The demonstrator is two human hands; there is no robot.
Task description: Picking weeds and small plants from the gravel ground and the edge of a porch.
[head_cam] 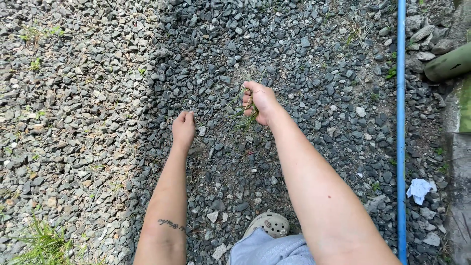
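A blue pipe (401,122) runs across grey gravel (98,122); a crumpled white scrap (419,190) lies just beside it, a green pipe (449,64) farther off.

Open gravel (98,98) all round both hands, esp. ahead & to the left: nothing standing up there. On the right, a blue pipe (401,122) runs top to bottom, w/ a green pipe (449,64) and bigger rocks (424,34) beyond it.

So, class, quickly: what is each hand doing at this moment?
Left hand: closed, fingers curled down onto the gravel; whether it grips anything cannot be told.
Right hand: closed on a tuft of green weeds.
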